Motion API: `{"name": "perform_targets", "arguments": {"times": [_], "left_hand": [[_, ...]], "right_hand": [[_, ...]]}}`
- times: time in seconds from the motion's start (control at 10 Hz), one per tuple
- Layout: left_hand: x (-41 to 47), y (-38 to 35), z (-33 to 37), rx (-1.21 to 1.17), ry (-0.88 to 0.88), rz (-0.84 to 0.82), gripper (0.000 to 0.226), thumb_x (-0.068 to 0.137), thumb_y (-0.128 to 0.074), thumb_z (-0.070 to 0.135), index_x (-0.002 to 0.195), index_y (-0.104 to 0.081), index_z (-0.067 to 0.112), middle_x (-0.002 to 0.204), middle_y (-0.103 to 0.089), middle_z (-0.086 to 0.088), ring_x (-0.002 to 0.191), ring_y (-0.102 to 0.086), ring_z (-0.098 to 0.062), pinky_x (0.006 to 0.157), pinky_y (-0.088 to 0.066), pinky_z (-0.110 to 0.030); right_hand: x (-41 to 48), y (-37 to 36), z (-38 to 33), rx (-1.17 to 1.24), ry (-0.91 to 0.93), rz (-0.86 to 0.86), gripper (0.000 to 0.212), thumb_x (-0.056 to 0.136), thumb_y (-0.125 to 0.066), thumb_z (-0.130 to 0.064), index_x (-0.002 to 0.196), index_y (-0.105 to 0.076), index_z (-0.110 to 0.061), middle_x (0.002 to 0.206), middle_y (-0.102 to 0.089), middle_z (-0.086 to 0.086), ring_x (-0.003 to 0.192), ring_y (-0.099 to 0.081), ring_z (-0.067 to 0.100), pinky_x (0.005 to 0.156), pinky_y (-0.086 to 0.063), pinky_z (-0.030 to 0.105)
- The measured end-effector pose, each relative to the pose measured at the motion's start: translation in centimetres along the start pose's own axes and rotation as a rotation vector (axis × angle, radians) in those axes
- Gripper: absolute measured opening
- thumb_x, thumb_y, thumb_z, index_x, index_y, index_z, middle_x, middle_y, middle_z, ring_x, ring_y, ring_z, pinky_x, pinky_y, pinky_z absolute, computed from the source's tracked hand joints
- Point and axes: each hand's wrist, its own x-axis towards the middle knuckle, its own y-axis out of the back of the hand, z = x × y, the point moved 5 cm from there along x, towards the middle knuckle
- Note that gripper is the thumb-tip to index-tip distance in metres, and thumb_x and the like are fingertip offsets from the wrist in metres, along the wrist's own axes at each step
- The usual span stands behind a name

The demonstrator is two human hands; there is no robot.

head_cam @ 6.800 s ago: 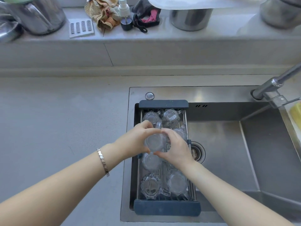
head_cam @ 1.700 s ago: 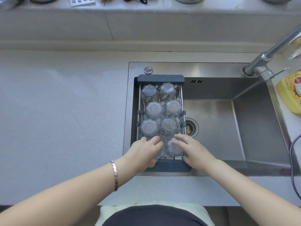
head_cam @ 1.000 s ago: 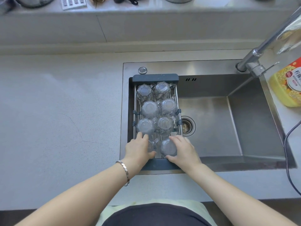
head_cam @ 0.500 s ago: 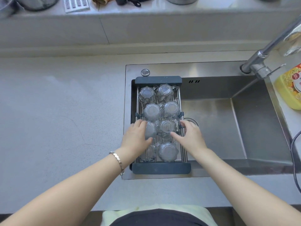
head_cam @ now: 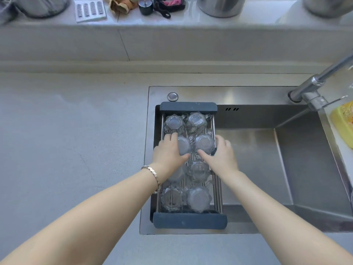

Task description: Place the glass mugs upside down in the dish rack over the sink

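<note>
A dark-framed wire dish rack (head_cam: pixel 188 107) spans the left end of the steel sink (head_cam: pixel 309 169). Several clear glass mugs stand upside down in it in two columns. My left hand (head_cam: pixel 169 153) cups the left mug of the second row (head_cam: pixel 184 145), thumb at its near side. My right hand (head_cam: pixel 221 154) wraps the right mug of that row (head_cam: pixel 204 143) from the right and near side. The left mug of the third row is mostly hidden under my left wrist. The near pair (head_cam: pixel 197 197) and the far pair (head_cam: pixel 174 123) stand untouched.
A chrome tap (head_cam: pixel 313 88) rises at the sink's back right corner, with a yellow bottle (head_cam: pixel 343 119) beside it. The back ledge holds metal pots (head_cam: pixel 221 5), a white grater (head_cam: pixel 89 10), cloths and a small dark bottle. Grey counter (head_cam: pixel 66 140) lies left of the sink.
Both hands have moved away from me along the rack, from the nearest pair of mugs, over the third row, to the second row. The mugs have stayed upside down.
</note>
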Motion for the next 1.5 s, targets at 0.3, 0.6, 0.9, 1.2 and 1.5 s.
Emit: {"name": "perform_targets", "arguments": {"times": [0.3, 0.6, 0.9, 1.2, 1.5], "left_hand": [[1.4, 0.1, -0.3, 0.068, -0.003, -0.042, 0.057, 0.078, -0.067, 0.034, 0.126, -0.040, 0.017, 0.123, -0.047, -0.014, 0.106, -0.051, -0.035, 0.083, -0.047, -0.040], [1.4, 0.4, -1.1, 0.098, 0.013, 0.006, 0.061, 0.078, -0.066, 0.045, 0.127, -0.041, 0.018, 0.125, -0.043, -0.012, 0.110, -0.048, -0.031, 0.084, -0.046, -0.038], [4.6, 1.8, -1.3, -0.249, 0.032, -0.011, 0.062, 0.088, -0.052, 0.020, 0.144, -0.026, 0.018, 0.158, -0.013, -0.010, 0.141, -0.025, -0.030, 0.113, -0.033, -0.042], [6.0, 3.2, -2.3, -0.276, -0.039, 0.041, 0.052, 0.090, -0.058, 0.014, 0.138, -0.042, 0.018, 0.150, -0.031, -0.006, 0.136, -0.035, -0.025, 0.110, -0.032, -0.034], [5.8, 3.1, -2.2, -0.110, -0.074, -0.021, 0.056, 0.093, -0.051, 0.012, 0.143, -0.030, 0.023, 0.157, -0.020, -0.006, 0.135, -0.038, -0.030, 0.105, -0.042, -0.042]], "right_hand": [[1.9, -1.2, -0.8, -0.019, -0.031, 0.021, 0.067, 0.068, -0.075, -0.039, 0.125, -0.047, -0.020, 0.124, -0.053, 0.007, 0.119, -0.047, 0.027, 0.096, -0.043, 0.039], [1.5, -1.9, -1.5, 0.125, -0.089, 0.114, 0.068, 0.070, -0.076, -0.041, 0.124, -0.046, -0.014, 0.123, -0.051, 0.012, 0.112, -0.052, 0.030, 0.089, -0.042, 0.034], [3.3, -0.8, -2.0, -0.051, -0.003, 0.016, 0.063, 0.080, -0.062, -0.049, 0.130, -0.041, -0.017, 0.130, -0.044, 0.013, 0.119, -0.046, 0.031, 0.092, -0.042, 0.040], [7.5, 0.4, -4.1, 0.076, 0.088, -0.073, 0.051, 0.088, -0.056, -0.034, 0.135, -0.041, -0.018, 0.131, -0.054, 0.011, 0.116, -0.051, 0.027, 0.098, -0.041, 0.037], [6.3, 1.1, -3.7, 0.039, 0.096, -0.121, 0.048, 0.093, -0.047, -0.025, 0.139, -0.035, -0.017, 0.138, -0.051, 0.010, 0.124, -0.048, 0.028, 0.101, -0.040, 0.037]]}}
